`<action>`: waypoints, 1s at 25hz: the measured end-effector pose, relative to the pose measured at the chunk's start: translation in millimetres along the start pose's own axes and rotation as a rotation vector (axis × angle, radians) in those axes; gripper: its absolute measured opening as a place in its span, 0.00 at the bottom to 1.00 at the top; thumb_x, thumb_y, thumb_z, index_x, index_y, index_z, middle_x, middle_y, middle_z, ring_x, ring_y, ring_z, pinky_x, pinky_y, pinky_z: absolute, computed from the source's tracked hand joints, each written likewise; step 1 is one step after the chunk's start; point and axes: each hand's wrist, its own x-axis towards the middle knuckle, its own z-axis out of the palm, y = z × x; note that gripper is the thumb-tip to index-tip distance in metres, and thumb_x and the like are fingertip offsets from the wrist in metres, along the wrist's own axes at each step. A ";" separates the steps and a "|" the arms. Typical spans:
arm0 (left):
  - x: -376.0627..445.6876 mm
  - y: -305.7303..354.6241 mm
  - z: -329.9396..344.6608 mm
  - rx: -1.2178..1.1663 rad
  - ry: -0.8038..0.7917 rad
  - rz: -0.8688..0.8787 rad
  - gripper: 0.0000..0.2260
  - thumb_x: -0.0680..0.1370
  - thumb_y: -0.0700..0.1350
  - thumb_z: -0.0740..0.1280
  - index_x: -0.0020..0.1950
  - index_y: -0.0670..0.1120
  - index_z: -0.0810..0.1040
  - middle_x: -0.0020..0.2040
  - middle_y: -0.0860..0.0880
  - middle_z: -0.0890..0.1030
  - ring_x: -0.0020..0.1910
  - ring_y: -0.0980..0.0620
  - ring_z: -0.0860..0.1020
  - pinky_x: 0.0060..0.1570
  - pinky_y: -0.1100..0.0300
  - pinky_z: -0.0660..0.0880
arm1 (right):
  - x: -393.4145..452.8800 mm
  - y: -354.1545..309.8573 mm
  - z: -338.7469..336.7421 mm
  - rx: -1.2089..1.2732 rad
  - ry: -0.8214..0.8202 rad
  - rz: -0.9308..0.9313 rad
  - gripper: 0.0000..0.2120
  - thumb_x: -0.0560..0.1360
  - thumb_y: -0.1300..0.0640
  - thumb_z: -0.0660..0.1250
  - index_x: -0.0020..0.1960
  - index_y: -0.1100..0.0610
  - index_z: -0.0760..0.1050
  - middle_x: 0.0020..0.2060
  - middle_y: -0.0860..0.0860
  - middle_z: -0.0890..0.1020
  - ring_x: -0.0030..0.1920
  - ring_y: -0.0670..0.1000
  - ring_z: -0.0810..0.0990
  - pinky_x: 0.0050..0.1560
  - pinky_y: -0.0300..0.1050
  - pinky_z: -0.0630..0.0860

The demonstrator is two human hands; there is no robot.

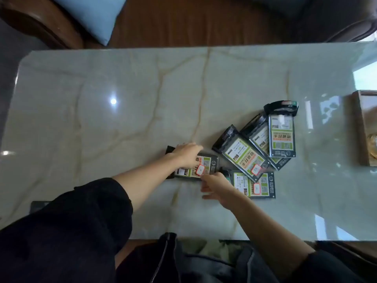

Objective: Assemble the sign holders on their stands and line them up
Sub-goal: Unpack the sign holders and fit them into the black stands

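Note:
Several black-framed sign holders with green and white printed cards lie flat on the marble table (pixel 122 111). My left hand (pixel 188 155) grips the nearest sign holder (pixel 206 166) from above, its black stand end (pixel 170 150) poking out to the left. My right hand (pixel 216 186) pinches the lower right edge of that same holder. Just right of my right hand lies another sign holder (pixel 259 185). A fan of three more (pixel 244 156), (pixel 261 137), (pixel 282 135) overlaps behind it, with a black stand (pixel 281 106) at the far end.
A wooden box (pixel 365 127) sits at the table's right edge. A brown sofa (pixel 183 19) with a light blue cushion (pixel 95 15) runs along the far side. A dark object (pixel 37 206) lies at the near left edge. Dark clothing (pixel 204 260) fills my lap.

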 end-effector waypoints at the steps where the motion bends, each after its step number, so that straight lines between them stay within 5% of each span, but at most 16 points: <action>1: 0.8 0.0 -1.8 0.026 0.006 0.005 0.24 0.76 0.48 0.69 0.71 0.48 0.70 0.68 0.43 0.75 0.66 0.40 0.72 0.64 0.46 0.70 | 0.5 3.2 3.1 0.039 0.000 0.050 0.08 0.75 0.54 0.66 0.48 0.58 0.77 0.40 0.55 0.77 0.39 0.55 0.79 0.37 0.51 0.82; 8: 8.0 -16.8 -8.5 -0.117 -0.023 -0.013 0.17 0.78 0.48 0.68 0.66 0.47 0.77 0.63 0.44 0.77 0.62 0.43 0.75 0.61 0.50 0.72 | 6.0 -5.8 15.1 0.737 0.018 0.193 0.16 0.76 0.59 0.69 0.61 0.63 0.73 0.56 0.64 0.77 0.54 0.61 0.82 0.48 0.57 0.82; 12: -4.1 -44.3 -19.9 -0.313 0.004 -0.016 0.09 0.78 0.43 0.68 0.58 0.48 0.79 0.56 0.48 0.81 0.56 0.47 0.79 0.57 0.50 0.76 | 3.1 -16.1 29.4 0.831 0.006 0.117 0.13 0.77 0.63 0.67 0.61 0.66 0.74 0.49 0.60 0.80 0.48 0.57 0.85 0.49 0.54 0.82; 19: -29.9 -83.5 -54.9 -0.576 0.294 -0.002 0.06 0.77 0.43 0.70 0.51 0.53 0.77 0.44 0.55 0.80 0.45 0.55 0.79 0.43 0.58 0.78 | -5.7 -78.4 31.2 0.369 0.105 -0.306 0.07 0.78 0.61 0.67 0.55 0.58 0.79 0.44 0.55 0.85 0.41 0.52 0.83 0.45 0.47 0.83; 25: -40.6 -77.5 -58.0 -0.746 0.466 0.046 0.06 0.75 0.39 0.72 0.48 0.46 0.77 0.37 0.54 0.77 0.35 0.61 0.77 0.44 0.56 0.78 | -14.4 -114.7 7.3 -0.148 0.325 -0.652 0.06 0.78 0.58 0.66 0.53 0.50 0.79 0.46 0.46 0.84 0.46 0.48 0.82 0.46 0.48 0.80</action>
